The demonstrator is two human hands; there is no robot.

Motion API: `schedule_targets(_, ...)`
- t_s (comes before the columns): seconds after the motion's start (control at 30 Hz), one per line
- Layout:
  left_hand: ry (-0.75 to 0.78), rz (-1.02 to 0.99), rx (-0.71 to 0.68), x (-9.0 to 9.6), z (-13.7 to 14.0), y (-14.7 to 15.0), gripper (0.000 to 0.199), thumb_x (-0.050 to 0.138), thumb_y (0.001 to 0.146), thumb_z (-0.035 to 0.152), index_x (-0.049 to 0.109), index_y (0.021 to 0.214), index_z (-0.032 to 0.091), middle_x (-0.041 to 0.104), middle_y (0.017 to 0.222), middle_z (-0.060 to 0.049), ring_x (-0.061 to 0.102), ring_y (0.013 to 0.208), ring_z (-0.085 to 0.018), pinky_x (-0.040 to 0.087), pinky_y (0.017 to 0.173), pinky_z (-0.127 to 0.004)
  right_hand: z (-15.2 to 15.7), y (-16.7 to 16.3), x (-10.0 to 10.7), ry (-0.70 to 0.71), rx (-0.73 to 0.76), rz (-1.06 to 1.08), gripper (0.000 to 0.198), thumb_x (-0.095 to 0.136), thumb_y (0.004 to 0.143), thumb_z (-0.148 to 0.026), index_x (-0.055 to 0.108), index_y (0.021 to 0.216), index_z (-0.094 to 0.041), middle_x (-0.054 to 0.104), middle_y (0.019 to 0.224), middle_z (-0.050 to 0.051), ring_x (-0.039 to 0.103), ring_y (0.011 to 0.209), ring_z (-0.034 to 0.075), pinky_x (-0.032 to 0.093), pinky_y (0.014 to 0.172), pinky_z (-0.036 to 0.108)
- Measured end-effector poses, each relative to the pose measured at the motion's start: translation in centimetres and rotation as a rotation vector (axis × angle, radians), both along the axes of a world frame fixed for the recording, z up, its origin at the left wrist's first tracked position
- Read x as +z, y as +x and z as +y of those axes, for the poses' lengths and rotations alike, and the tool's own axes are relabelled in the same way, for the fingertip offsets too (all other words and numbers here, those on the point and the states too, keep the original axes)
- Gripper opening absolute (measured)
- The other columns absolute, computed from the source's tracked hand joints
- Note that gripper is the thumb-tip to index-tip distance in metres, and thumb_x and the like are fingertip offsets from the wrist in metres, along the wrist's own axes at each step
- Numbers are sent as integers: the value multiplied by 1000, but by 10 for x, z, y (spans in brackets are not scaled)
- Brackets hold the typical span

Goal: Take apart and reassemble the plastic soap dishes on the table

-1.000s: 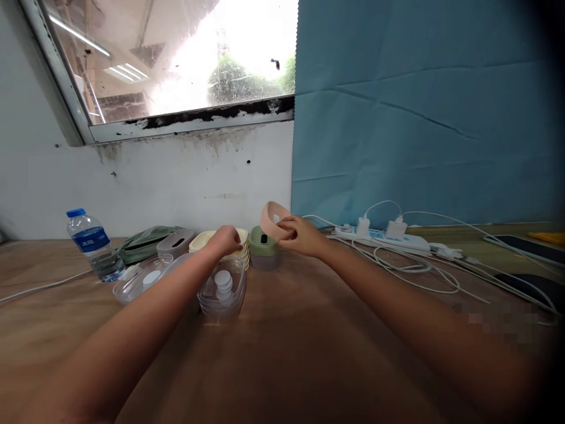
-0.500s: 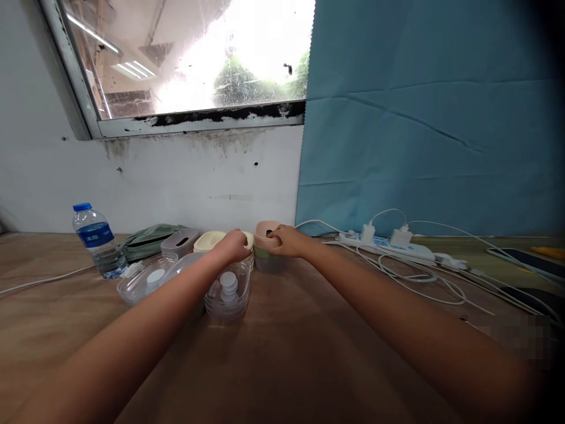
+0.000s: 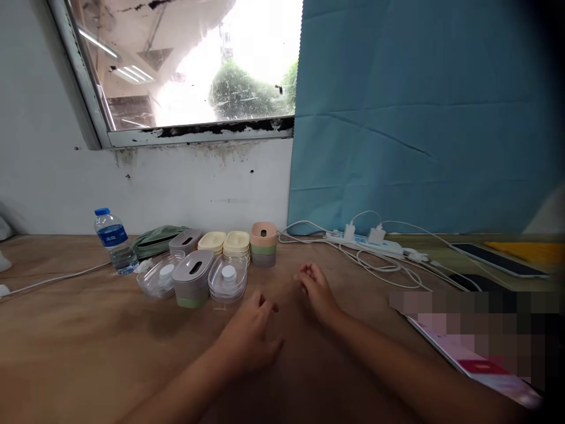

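Nothing readable, only blurred lettering (image 3: 109, 237) on the blue bottle label (image 3: 115, 234)

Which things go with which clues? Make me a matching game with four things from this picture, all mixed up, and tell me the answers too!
Things:
1. Pink-topped stack
2. Bottle
3. Power strip
4. Big cloth

Clues:
A. Has white plugs in it
B. Hangs beside the window
C. Has a green layer in the middle and grey at the bottom
D. Wears a blue cap

Right pairs: 1-C, 2-D, 3-A, 4-B
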State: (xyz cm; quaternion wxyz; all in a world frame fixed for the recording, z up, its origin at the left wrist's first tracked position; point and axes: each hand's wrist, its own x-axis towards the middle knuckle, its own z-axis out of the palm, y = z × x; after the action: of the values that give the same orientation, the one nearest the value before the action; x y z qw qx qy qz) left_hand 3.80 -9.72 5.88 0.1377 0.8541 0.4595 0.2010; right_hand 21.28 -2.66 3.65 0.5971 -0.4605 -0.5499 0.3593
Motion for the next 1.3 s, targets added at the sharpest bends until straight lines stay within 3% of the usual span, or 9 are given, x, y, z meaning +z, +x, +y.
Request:
schedule_targets(0.13,43,21,110,-31,0,6,22,50,72,24,51,93,20,50,97,-5,50,86,-18,38,75,-29,-49,8,-14,-143,52,140,20,48,64,-24,28,64,-23,31,46,-10,26,37,6,19,37,19)
schedule_targets(0.3,-1,-125,247,-48,15,9,12,52,69,19,54,81,17,54,81,-3,50,77,-16,34,65,-24,-76,12,-16,-227,85,274,22,48,61,-27,26,61,-22,29,42,-12,22,32,4,15,36,19)
schedule_targets(0.43,-67,-275,319,-54,24,12,9,51,67,16,54,75,16,50,65,1,46,63,-12,28,55,-21,-67,14,-24,-281,53,318,19,50,57,-26,31,57,-22,31,41,-11,23,31,4,12,36,19)
schedule_targets(0.63,-86,-371,239,-51,29,4,9,48,64,11,53,70,15,41,53,5,41,53,-9,28,49,-19,-41,6,-32,-262,-85,328,19,46,58,-29,29,55,-22,27,41,-11,22,32,4,13,36,19)
schedule_targets(0.83,-112,-521,219,-55,30,0,6,45,67,14,50,70,16,39,53,6,40,52,-9,30,50,-19,-44,1,-35,-237,-3,276,21,49,59,-26,29,55,-22,30,41,-10,23,33,5,13,36,19)
schedule_targets(1.0,-145,-513,183,-56,28,1,7,45,66,14,50,71,16,36,52,6,38,51,-9,28,49,-20,-50,12,-34,-248,77,281,22,50,59,-26,30,54,-22,29,40,-10,22,33,5,13,36,20)
schedule_targets(1.3,-131,-433,171,-51,27,-1,8,45,67,15,52,71,14,44,56,4,42,55,-9,31,51,-19,-47,23,-37,-254,25,250,14,44,60,-32,35,58,-21,29,46,-9,27,34,5,18,36,19)
